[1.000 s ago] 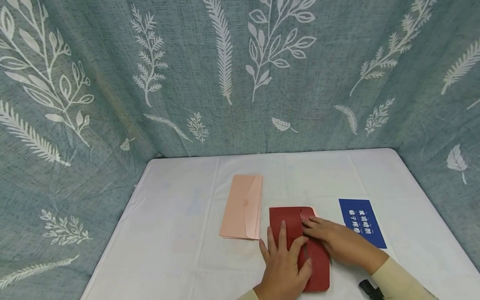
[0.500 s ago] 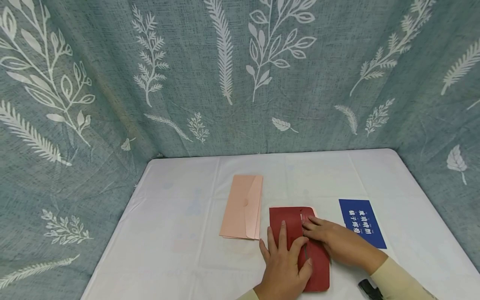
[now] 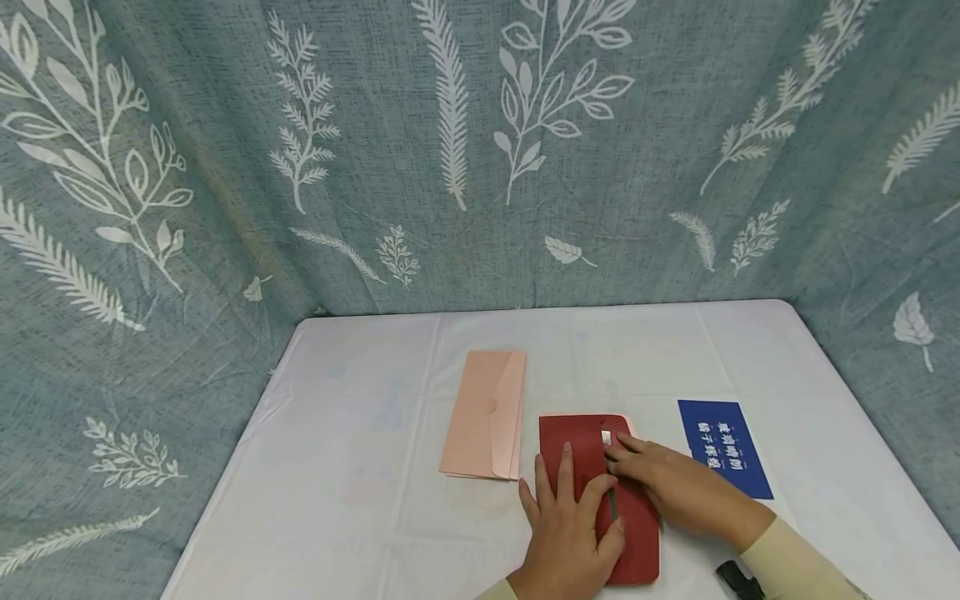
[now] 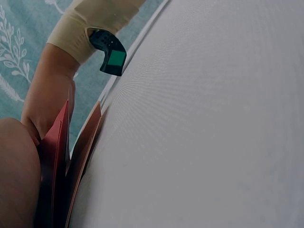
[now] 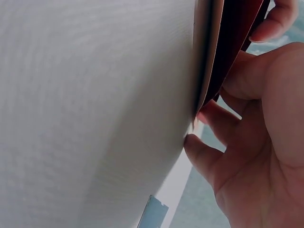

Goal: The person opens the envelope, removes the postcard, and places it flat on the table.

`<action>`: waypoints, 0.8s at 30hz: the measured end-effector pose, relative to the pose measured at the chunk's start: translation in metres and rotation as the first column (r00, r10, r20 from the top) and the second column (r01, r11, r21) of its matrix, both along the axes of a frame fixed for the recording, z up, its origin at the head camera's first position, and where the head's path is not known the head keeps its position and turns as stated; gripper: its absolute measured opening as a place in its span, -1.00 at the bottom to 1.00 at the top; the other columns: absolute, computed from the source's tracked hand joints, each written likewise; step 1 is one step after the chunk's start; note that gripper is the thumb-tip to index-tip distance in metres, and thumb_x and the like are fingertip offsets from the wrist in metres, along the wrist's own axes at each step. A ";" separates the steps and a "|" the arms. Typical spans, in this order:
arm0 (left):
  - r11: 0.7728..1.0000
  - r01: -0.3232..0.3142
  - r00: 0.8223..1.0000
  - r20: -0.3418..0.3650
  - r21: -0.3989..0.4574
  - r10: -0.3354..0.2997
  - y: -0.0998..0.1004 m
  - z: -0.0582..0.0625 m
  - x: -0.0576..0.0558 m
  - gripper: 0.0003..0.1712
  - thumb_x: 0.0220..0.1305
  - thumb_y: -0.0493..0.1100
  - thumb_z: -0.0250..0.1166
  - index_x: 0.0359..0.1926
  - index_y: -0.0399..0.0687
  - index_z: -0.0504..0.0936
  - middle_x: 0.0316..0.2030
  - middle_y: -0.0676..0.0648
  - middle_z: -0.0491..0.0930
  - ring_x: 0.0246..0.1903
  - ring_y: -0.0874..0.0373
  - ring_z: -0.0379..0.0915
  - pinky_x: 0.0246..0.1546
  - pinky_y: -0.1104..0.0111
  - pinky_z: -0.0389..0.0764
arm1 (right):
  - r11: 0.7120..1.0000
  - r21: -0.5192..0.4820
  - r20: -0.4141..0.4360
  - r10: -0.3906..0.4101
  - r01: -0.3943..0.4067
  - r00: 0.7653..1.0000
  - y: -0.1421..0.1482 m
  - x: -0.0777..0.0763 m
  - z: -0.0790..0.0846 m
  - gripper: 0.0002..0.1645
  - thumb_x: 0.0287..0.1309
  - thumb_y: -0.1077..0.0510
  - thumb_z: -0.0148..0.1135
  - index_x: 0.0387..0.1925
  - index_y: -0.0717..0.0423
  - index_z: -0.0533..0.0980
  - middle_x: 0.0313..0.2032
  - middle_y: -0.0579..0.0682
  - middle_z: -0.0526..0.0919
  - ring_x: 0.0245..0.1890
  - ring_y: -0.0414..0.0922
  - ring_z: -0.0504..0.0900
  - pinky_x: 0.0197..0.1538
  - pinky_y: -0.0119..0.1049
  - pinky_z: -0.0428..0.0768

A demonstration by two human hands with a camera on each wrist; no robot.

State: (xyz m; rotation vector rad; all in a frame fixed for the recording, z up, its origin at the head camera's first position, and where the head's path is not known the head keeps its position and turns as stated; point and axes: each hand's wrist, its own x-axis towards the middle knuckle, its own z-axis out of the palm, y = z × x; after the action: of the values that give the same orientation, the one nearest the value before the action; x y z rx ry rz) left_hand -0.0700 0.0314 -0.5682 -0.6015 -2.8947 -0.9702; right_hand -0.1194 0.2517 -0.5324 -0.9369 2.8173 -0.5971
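A red envelope (image 3: pixel 633 546) lies near the table's front edge, with its long edge standing up in layers in both wrist views. My left hand (image 3: pixel 566 542) rests on its left part with fingers spread; thumb and index finger lie beside the long slit. My right hand (image 3: pixel 678 483) reaches over the right side, its fingertips at the slit's upper part. In the right wrist view that hand's thumb and fingers pinch at the red edge. A small white piece (image 3: pixel 606 437) shows in the slit, and a dark green strip lower down. A pale pink edge (image 3: pixel 630 425) peeks out behind it.
A pale pink envelope (image 3: pixel 480 417) lies to the left, apparently on top of another. On the right is a blue card (image 3: pixel 723 446) with white writing, partly behind the right hand. White cloth (image 3: pixel 337 467) covers the table; a leaf-patterned curtain (image 3: pixel 480 150) surrounds it.
More of the white piece shows in the slit than before. The strip between the left thumb and index finger now looks greener. Both hands have hardly moved.
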 end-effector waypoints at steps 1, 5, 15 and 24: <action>1.000 -0.001 1.000 -0.001 0.001 0.001 0.000 0.000 0.000 -0.50 0.47 0.12 0.22 0.39 0.33 0.55 0.67 -0.31 0.04 0.55 -0.64 -0.20 0.21 -0.69 -0.10 | 1.000 -0.005 0.007 -0.001 0.002 1.000 0.000 0.000 0.000 -0.51 0.56 0.31 0.21 0.39 -0.01 0.66 0.50 0.02 0.50 0.52 0.17 0.41 0.33 0.18 0.51; 1.000 -0.003 1.000 -0.009 0.003 0.003 0.001 0.000 0.000 -0.49 0.46 0.11 0.23 0.39 0.33 0.55 0.66 -0.31 0.06 0.55 -0.64 -0.19 0.21 -0.70 -0.09 | 1.000 -0.019 0.033 -0.010 0.011 0.999 0.002 -0.001 0.000 -0.49 0.58 0.31 0.18 0.43 -0.05 0.63 0.51 -0.01 0.50 0.53 0.15 0.40 0.32 0.17 0.53; 1.000 -0.005 1.000 -0.009 0.001 0.005 0.000 0.001 0.000 -0.49 0.45 0.09 0.24 0.38 0.32 0.55 0.66 -0.31 0.06 0.55 -0.64 -0.18 0.20 -0.70 -0.09 | 0.999 0.023 0.019 0.024 -0.024 1.000 0.004 -0.004 0.001 -0.46 0.56 0.34 0.18 0.44 -0.01 0.62 0.51 -0.01 0.50 0.54 0.12 0.37 0.34 0.13 0.51; 1.000 0.003 1.000 0.019 0.007 -0.003 0.000 0.004 -0.001 -0.49 0.46 0.10 0.22 0.39 0.34 0.54 0.66 -0.32 0.07 0.55 -0.65 -0.18 0.21 -0.70 -0.11 | 1.000 0.011 0.051 0.007 -0.007 0.999 0.005 -0.005 0.006 -0.48 0.56 0.29 0.23 0.44 -0.04 0.63 0.50 -0.03 0.51 0.53 0.10 0.40 0.32 0.14 0.52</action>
State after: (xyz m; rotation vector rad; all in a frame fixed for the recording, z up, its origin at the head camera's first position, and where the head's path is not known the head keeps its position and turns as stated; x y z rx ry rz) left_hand -0.0711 0.0318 -0.5638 -0.5992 -2.9066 -0.9913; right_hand -0.1243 0.2563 -0.5262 -0.9161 2.7687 -0.5955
